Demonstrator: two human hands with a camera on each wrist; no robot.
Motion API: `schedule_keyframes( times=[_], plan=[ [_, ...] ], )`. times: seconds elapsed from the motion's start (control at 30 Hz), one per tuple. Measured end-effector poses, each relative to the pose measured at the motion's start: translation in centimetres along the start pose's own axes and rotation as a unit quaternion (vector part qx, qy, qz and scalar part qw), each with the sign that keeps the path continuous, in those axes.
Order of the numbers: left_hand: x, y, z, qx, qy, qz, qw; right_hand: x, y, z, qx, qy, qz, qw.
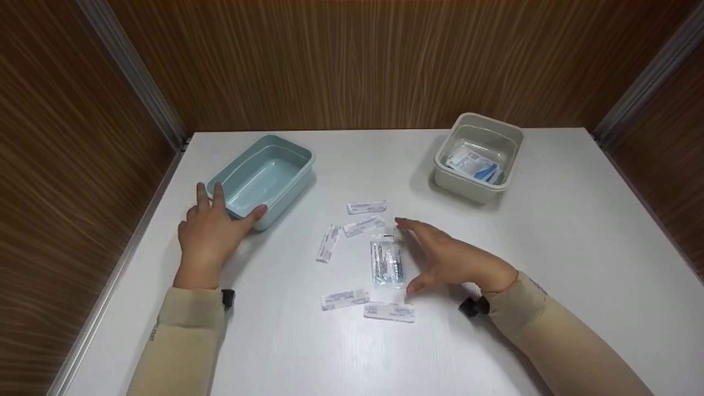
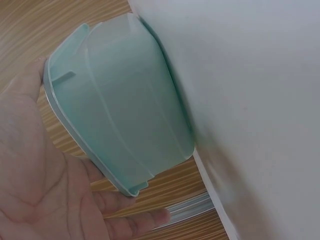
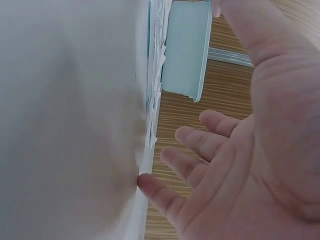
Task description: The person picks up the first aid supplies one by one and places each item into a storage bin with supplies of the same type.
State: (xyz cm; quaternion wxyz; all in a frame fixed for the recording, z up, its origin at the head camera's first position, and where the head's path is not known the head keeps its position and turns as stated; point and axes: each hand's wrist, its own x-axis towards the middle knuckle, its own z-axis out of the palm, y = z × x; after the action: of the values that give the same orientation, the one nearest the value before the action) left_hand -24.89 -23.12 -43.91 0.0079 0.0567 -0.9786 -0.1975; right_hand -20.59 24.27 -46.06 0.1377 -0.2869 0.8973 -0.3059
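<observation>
My left hand (image 1: pixel 212 231) rests at the near end of a light-blue plastic bin (image 1: pixel 294 190), thumb and fingers spread along its rim. In the left wrist view the thumb and fingertips touch that rim. On the right, my right hand (image 1: pixel 454 258) hovers low over the white table, thumb and fingers apart, with nothing between them. Just left of it lies a clear flat packet (image 1: pixel 388 264) with dark print. Around this packet lie several narrow white printed sachets (image 1: pixel 330 242), some above it and two below (image 1: pixel 389 312).
A cream bin (image 1: pixel 467 190) stands at the back right, holding blue-and-white packets (image 1: pixel 474 164). Wood-grain panels (image 1: pixel 357 66) close off the back and both sides of the table (image 1: pixel 297 352). Metal rails (image 1: pixel 135 71) run up the corners.
</observation>
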Motion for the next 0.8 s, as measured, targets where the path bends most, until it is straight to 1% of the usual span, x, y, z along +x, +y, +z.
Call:
schedule_keyframes(
  times=[0.1, 0.3, 0.6, 0.8],
  plan=[
    [0.0, 0.0, 0.0, 0.000, 0.003, 0.001, 1.0000, 0.2, 0.1, 0.1, 0.001, 0.007, -0.008, 1.000],
    [-0.1, -0.1, 0.0, -0.001, 0.004, 0.003, 1.0000, 0.5, 0.3, 0.7, -0.015, 0.010, -0.024, 1.000],
    [0.0, 0.0, -0.1, -0.002, 0.008, 0.009, 0.9999, 0.8, 0.4, 1.4, -0.033, 0.014, -0.007, 0.999],
    [-0.1, 0.1, 0.0, 0.003, 0.005, 0.004, 1.0000, 1.0, 0.4, 1.6, -0.037, 0.022, 0.013, 0.999]
  ],
)
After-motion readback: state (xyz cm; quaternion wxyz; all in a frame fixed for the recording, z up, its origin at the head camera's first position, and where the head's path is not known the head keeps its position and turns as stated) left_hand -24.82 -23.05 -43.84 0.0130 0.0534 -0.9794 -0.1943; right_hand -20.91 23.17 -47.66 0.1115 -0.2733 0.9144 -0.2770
